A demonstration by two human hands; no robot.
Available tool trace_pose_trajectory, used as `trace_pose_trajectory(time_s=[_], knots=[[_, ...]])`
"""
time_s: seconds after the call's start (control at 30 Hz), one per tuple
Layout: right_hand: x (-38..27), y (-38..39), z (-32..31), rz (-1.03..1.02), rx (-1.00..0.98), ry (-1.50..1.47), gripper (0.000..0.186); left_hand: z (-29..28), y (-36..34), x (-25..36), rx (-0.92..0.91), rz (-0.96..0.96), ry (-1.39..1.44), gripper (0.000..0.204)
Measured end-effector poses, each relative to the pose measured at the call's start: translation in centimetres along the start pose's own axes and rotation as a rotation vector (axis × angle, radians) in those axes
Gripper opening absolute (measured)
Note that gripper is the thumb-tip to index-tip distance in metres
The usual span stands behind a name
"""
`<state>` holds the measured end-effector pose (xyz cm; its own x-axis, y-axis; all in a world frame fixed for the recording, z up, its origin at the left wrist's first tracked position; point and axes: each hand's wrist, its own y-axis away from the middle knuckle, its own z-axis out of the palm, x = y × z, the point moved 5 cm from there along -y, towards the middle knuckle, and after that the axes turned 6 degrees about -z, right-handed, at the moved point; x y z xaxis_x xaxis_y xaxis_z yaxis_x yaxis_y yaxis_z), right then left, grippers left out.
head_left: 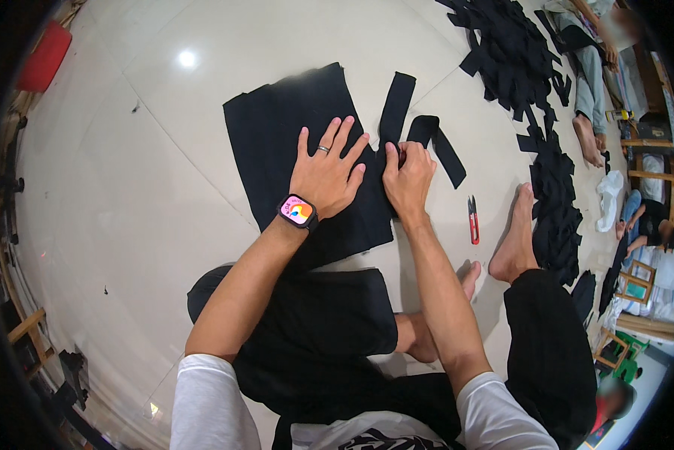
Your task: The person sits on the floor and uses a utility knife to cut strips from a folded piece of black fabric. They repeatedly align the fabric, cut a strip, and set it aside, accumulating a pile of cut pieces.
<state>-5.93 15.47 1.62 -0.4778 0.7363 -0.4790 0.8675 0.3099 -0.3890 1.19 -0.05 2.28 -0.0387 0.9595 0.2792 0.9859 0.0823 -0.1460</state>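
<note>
One black cloth panel point(272, 154), flat on the pale floor point(149, 180).
From where I stand, the left hand point(326, 174) spreads open on it; at that hand's three o'clock the right hand point(410, 178) curls closed on a black strip point(398, 105), red snips point(473, 229) lying at four o'clock from there.

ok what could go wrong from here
The wide black fabric panel could slide or pucker on the smooth pale tiled floor if the spread left hand eased off while the right hand, fingers curled at a narrow black fabric strip, tugged. The small red-handled snips lie near the bare right foot, so shifting that leg might catch them.
</note>
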Motion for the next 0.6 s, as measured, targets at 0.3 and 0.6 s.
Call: trace_pose_trajectory(time_s=[0.3,0.6], knots=[[0.9,0.1,0.1,0.190,0.059,0.015,0.015,0.0,-0.2,0.1,0.021,-0.027,0.007,0.054],[-2.9,-4.1,-2.9,-0.325,-0.040,-0.158,0.035,0.5,0.2,-0.3,0.022,-0.005,0.019,0.056]])
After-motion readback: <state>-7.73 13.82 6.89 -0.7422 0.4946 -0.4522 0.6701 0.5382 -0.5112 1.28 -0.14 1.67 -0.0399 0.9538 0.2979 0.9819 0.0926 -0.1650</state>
